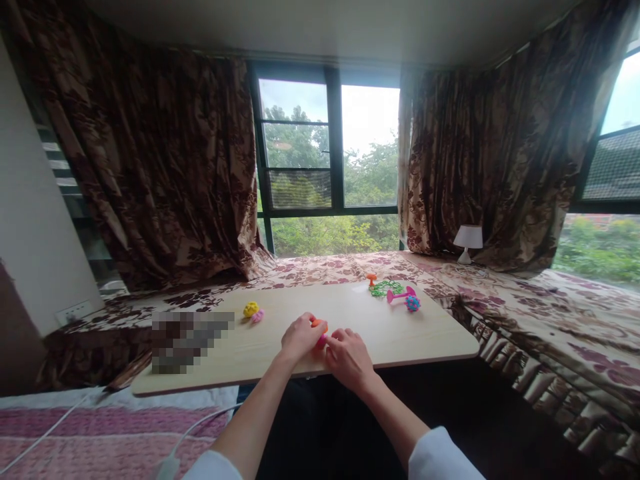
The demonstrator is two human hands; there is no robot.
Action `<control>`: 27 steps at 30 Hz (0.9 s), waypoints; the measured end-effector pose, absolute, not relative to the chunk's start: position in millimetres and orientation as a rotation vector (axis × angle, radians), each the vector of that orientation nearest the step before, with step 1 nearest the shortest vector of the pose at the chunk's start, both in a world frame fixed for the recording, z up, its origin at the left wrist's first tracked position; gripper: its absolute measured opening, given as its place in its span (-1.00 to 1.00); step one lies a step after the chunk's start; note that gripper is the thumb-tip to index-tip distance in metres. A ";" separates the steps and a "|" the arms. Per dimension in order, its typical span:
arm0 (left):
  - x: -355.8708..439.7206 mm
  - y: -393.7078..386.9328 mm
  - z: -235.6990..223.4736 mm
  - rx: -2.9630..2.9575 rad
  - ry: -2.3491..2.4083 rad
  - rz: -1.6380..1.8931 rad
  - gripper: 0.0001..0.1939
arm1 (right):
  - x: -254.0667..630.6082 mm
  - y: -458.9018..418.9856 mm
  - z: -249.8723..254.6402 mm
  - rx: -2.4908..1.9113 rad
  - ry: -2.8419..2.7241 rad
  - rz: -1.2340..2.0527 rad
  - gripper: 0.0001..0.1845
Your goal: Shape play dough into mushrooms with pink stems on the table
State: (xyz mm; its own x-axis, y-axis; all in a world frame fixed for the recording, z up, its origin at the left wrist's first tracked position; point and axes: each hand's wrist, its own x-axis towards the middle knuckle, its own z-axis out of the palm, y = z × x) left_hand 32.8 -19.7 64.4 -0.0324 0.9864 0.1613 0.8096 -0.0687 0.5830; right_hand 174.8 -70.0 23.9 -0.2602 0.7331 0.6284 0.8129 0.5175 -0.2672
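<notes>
My left hand (300, 337) and my right hand (347, 357) meet at the near middle of a light wooden table (430, 333). Both are closed around small plastic toy pieces: an orange piece (318, 324) shows at my left fingertips and a pink piece (321, 342) sits between the two hands. How the pieces join is hidden by my fingers. A yellow ball-like toy (251, 309) and a small pink piece (257, 317) lie to the left of my hands.
At the table's far right lie a green ring piece (385, 288), an orange sucker (371, 278), a pink dumbbell-shaped piece (400, 294) and a blue-pink ball (413, 303). A white lamp (467, 241) stands on the floral-covered ledge. A white cable (195, 430) crosses the pink blanket.
</notes>
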 end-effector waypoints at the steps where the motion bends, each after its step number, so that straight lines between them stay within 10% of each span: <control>1: 33.0 -19.9 64.7 1.948 1.894 0.784 -0.71 | 174.4 -70.4 24.7 -1.266 -2.053 -0.157 -0.77; 27: 29.5 -80.4 21.9 2.391 1.950 0.990 -0.74 | 177.3 -77.2 28.3 -1.302 -2.133 -0.218 -0.80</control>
